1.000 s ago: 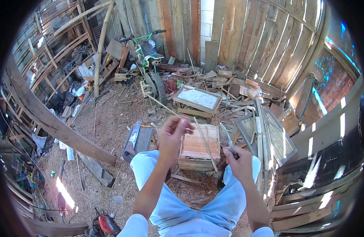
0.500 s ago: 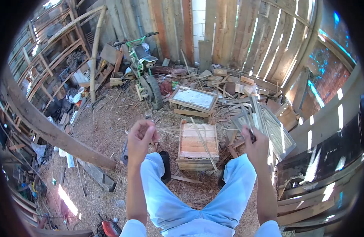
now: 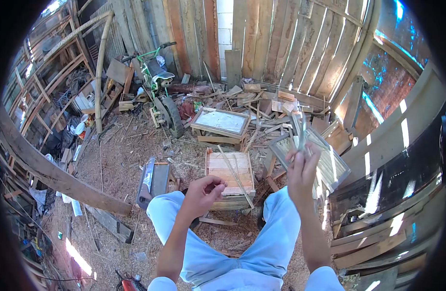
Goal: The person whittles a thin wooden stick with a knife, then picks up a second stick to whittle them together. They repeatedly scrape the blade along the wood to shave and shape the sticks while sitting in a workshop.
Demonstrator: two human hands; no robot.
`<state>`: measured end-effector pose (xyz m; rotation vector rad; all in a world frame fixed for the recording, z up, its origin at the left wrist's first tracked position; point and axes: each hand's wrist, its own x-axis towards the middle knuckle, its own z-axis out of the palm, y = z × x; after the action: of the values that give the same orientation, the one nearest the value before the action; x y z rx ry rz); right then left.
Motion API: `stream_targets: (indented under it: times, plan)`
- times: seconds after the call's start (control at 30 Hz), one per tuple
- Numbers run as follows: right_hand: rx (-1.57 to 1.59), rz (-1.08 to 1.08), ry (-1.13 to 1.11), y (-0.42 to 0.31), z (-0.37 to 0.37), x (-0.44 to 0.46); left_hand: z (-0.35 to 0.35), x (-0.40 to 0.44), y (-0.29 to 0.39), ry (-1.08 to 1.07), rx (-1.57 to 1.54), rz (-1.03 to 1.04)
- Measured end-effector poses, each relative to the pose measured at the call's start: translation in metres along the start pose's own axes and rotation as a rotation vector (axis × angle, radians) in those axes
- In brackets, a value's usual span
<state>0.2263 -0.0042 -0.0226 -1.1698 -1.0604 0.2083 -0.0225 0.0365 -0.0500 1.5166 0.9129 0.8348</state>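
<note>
My left hand is in front of the near left part of a slatted wooden box, fingers curled in a pinch; whatever it holds is too small to make out. Raised at the right, my right hand grips a knife, its blade pointing up and blurred. A thin wood strip lies slanted across the box top. To the left of the box, a dark tray-like case has a saw on it.
A framed white panel rests beyond the box. Wood scraps are piled along the plank wall, near a green bike. Framed slatted panels lean at the right. A thick beam slants across the left.
My left hand has moved down and towards the box. My right hand has risen slightly, its knife now upright. The view has shifted, so the surroundings appear further left.
</note>
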Motion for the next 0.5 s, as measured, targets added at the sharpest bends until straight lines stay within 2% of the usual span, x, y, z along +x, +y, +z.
stream_targets:
  times: [0.07,0.1,0.17,0.2,0.27,0.3,0.33,0.4,0.5]
  plan:
    - [-0.090,0.107,-0.222,0.000,0.002,-0.020,0.006,0.005,-0.009,0.022,0.004,0.031]
    - [-0.092,0.111,-0.223,-0.001,0.005,-0.028,0.009,0.007,-0.012,0.038,0.012,0.062]
    - [0.109,0.342,-0.565,-0.007,0.012,-0.039,0.015,0.008,-0.003,0.045,0.061,0.087]
    - [0.110,0.343,-0.561,-0.015,0.015,-0.040,0.017,0.008,0.002,0.054,0.108,0.116]
    - [0.342,0.631,-0.762,-0.030,0.020,-0.037,0.021,0.008,0.013,0.058,0.134,0.163]
    - [0.443,0.717,-0.778,-0.027,0.022,-0.039,0.022,0.007,0.016,0.065,0.159,0.209]
    - [0.443,0.716,-0.776,-0.025,0.022,-0.037,0.022,0.007,0.017,0.064,0.160,0.211]
    - [0.410,0.715,-0.801,-0.023,0.023,-0.031,0.022,0.005,0.018,0.088,0.321,0.350]
    - [0.503,0.739,-0.708,-0.029,0.016,-0.021,0.019,0.000,0.015,0.106,0.334,0.330]
